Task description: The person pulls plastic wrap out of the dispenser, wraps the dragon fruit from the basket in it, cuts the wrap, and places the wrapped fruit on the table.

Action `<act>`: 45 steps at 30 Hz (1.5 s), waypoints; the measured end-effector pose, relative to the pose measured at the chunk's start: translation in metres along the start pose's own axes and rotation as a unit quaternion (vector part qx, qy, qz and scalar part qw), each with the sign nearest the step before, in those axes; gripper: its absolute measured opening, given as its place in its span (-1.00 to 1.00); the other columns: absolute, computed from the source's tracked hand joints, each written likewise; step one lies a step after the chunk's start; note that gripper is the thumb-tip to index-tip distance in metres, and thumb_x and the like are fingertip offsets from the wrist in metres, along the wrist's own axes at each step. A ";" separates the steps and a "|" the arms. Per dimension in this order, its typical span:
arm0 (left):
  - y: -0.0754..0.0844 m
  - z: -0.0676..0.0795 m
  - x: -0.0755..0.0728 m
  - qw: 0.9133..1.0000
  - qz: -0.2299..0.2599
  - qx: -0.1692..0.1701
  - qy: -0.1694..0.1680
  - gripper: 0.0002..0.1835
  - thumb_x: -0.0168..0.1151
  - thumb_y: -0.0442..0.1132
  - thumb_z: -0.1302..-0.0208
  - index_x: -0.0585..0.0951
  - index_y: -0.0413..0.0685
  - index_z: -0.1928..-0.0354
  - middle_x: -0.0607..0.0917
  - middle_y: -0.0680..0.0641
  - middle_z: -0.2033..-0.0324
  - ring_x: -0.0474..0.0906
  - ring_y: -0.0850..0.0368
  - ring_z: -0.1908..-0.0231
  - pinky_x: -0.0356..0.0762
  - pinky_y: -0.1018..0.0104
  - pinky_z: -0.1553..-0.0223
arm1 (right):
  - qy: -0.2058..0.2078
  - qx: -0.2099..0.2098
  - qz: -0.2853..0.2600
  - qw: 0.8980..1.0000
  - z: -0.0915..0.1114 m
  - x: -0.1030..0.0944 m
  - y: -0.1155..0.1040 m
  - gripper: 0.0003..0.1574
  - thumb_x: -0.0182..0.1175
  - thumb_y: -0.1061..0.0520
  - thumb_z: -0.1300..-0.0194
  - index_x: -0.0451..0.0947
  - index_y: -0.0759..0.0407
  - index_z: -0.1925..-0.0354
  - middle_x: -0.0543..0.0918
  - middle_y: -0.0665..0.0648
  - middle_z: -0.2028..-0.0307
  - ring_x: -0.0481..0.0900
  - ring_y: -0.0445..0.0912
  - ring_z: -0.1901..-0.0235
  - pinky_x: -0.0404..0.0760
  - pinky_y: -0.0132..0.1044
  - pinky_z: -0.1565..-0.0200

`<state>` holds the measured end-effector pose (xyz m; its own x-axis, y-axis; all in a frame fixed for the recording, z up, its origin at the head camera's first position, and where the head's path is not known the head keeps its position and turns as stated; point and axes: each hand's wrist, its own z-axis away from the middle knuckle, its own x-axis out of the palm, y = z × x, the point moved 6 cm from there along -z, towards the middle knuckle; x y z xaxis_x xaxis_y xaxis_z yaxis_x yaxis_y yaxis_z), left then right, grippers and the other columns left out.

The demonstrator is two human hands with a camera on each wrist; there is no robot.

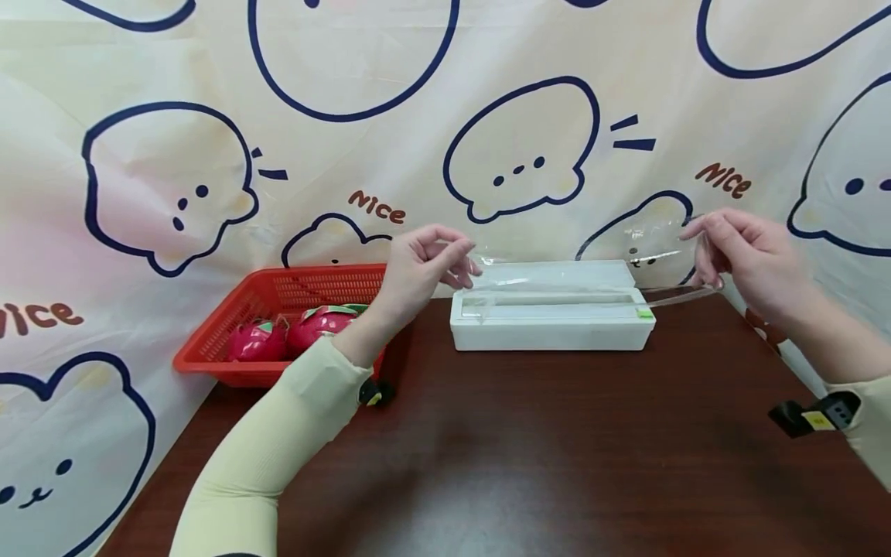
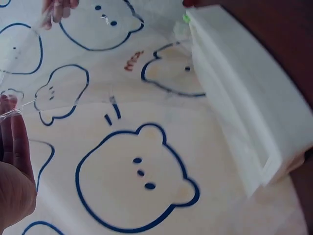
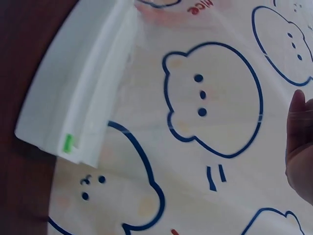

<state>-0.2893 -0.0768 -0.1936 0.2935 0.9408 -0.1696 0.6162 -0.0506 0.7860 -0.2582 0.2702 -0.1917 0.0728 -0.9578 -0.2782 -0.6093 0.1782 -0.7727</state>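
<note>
A clear sheet of plastic wrap [image 1: 685, 296] stretches between my two raised hands, its shine showing near the right one. My left hand [image 1: 433, 259] pinches one side of it, above the left end of a white cling wrap dispenser [image 1: 550, 334]. On the other side, my right hand [image 1: 745, 259] pinches the wrap to the right of the dispenser. The dispenser's lid [image 1: 557, 273] stands open, and a green tab [image 1: 646, 314] sits at its right end. In the left wrist view the see-through wrap [image 2: 105, 73] spans from the left hand [image 2: 17, 171] toward the right.
A red plastic basket [image 1: 191, 360] stands at the back left, partly behind the left forearm. Inside are pink dragon fruits [image 1: 257, 342] with green tips. Behind the dark wooden table [image 1: 501, 433] hangs a pale cloth [image 1: 390, 147] with cartoon outlines.
</note>
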 end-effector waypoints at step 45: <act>-0.114 0.158 0.072 0.933 0.082 -0.243 -0.251 -0.85 0.19 -0.45 -0.32 0.59 -0.50 0.32 0.71 -0.27 0.50 0.65 0.19 0.54 0.64 0.25 0.42 | -0.265 0.074 -0.044 0.961 0.144 0.064 0.119 -0.57 -0.19 0.51 -0.44 0.58 0.24 0.16 0.52 0.10 0.72 0.41 -0.07 0.77 0.37 -0.27 0.76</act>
<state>-0.2232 -0.0559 -0.3896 0.7358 0.6517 -0.1842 0.1643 0.0922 0.9821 -0.2120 0.2625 -0.3840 0.5340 -0.7286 -0.4289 -0.4668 0.1688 -0.8681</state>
